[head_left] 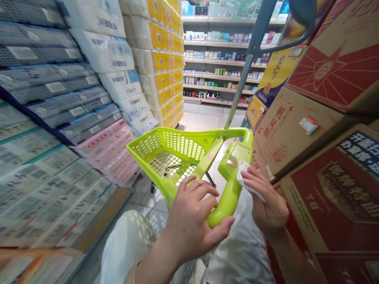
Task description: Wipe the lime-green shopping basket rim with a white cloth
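A bright green shopping cart [177, 138] with a perforated plastic basket stands in front of me, its basket bare inside. My left hand [192, 217] is wrapped around the near left end of the cart's handle [229, 201], thumb below and fingers over the top. In my right hand [266, 197] is a white tissue [248, 179], pressed against the right side of the handle beside its clear display panel [238, 154]. A grey metal pole [241, 86] rises from the cart behind the handle.
Wrapped tissue packs [115, 59] are piled high on the left, with yellow-and-white packs [166, 59] behind them. Cardboard cartons [284, 126] are stacked close on the right. Shelves of small goods [216, 61] line the back, beyond the white tiled floor [197, 114].
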The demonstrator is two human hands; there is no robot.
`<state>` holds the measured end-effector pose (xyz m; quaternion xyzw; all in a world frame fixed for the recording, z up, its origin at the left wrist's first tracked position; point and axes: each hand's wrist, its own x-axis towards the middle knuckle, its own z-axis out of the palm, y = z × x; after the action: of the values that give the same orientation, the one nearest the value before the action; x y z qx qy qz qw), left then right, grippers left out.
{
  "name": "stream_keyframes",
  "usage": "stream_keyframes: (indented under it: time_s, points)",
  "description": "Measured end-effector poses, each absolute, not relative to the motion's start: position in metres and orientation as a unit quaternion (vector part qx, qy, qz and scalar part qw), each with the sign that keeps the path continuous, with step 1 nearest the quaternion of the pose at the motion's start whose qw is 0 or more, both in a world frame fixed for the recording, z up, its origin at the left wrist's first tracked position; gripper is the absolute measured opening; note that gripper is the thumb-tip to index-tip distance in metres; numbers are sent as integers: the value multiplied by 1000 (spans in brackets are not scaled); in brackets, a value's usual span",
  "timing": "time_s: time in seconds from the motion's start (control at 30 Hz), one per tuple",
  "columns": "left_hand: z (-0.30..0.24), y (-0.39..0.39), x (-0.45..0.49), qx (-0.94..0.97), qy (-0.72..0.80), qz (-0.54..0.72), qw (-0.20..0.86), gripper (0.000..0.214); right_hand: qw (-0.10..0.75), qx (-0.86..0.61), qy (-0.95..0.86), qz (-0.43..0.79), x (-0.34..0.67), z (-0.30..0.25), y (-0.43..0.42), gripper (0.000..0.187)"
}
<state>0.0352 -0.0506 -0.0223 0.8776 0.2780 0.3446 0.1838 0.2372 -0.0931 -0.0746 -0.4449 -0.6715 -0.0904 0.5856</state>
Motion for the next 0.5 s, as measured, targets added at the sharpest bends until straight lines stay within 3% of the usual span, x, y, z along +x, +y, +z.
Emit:
stream_keyframes:
  time_s: [0.1, 0.23, 0.4, 0.5]
  points:
    - [-23, -49, 32, 882, 259, 347, 187, 20, 596, -458, -653, -86, 235, -73, -93, 44]
    - [-21, -47, 25, 884, 246, 347, 191, 18, 523, -407, -744, -79, 228, -68, -97, 40]
    - [-14, -45, 9, 894, 239, 322, 201, 13, 560, -466, -680, -86, 235, -64, -89, 44]
    - [-7, -46, 0, 899, 276, 283, 190, 12, 506, -453, -731, -63, 231, -56, -88, 43]
